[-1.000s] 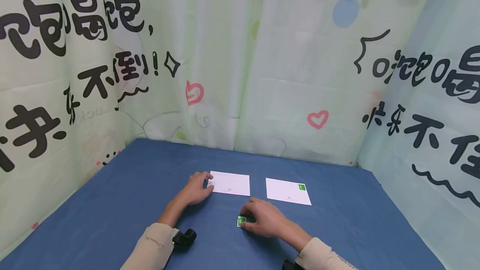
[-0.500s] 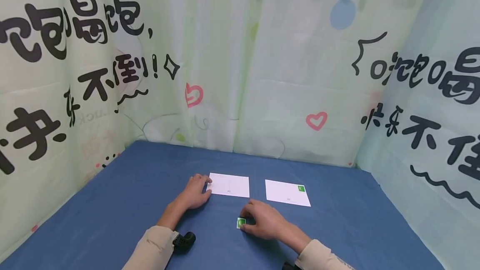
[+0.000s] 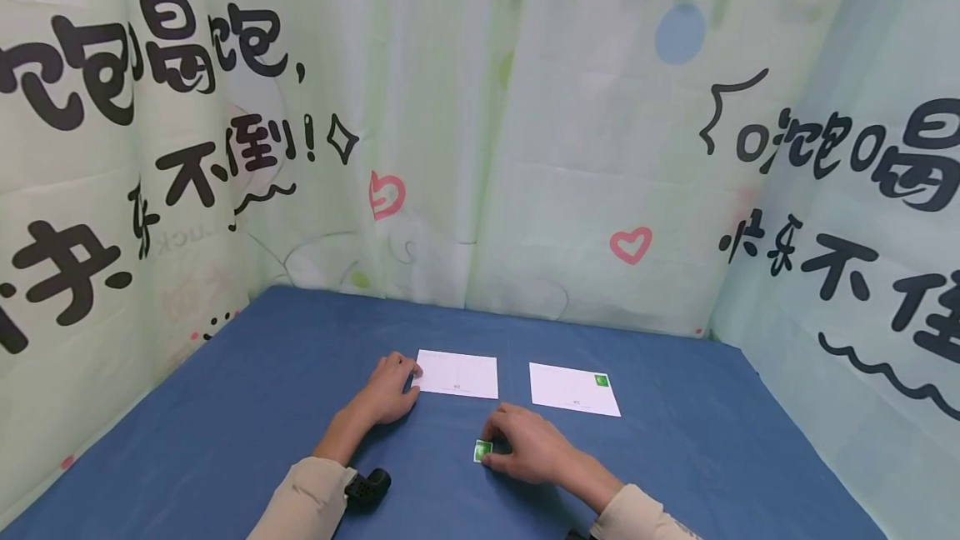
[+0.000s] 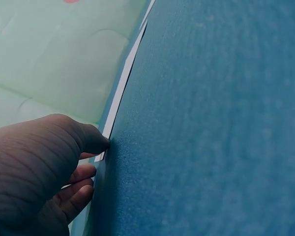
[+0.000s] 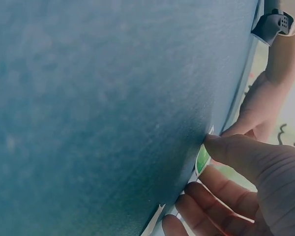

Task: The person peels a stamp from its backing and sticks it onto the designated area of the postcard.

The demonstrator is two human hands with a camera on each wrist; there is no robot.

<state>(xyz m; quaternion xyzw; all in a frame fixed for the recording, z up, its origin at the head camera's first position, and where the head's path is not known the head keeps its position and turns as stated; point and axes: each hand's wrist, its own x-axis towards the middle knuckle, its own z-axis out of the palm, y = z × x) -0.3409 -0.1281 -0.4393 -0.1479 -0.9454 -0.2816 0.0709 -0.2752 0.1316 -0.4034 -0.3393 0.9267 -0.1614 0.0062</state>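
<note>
My left hand (image 3: pixel 386 388) rests at the left edge of a blank white postcard (image 3: pixel 459 373) lying on the blue tabletop. Its thumb (image 4: pixel 94 138) touches the near corner in the left wrist view, and the fingertips lie further up that edge. Nearer to me, my right hand (image 3: pixel 528 444) pinches a small green stamp (image 3: pixel 481 448) with a white border between thumb and index finger, close over the cloth. In the right wrist view the thumb partly covers the stamp (image 5: pixel 202 158). A second white postcard (image 3: pixel 566 388) lies to the right, bearing a similar green stamp (image 3: pixel 602 380) in its upper right corner.
Blue cloth (image 3: pixel 315 332) covers the table. Pale printed curtains (image 3: pixel 495 148) with black lettering and hearts hang behind it and along both sides. A black wrist device (image 3: pixel 367 490) is strapped at my left sleeve.
The whole scene has shifted slightly down as the head view tilts. Both hands, the pinched stamp and the two postcards keep nearly the same places relative to one another.
</note>
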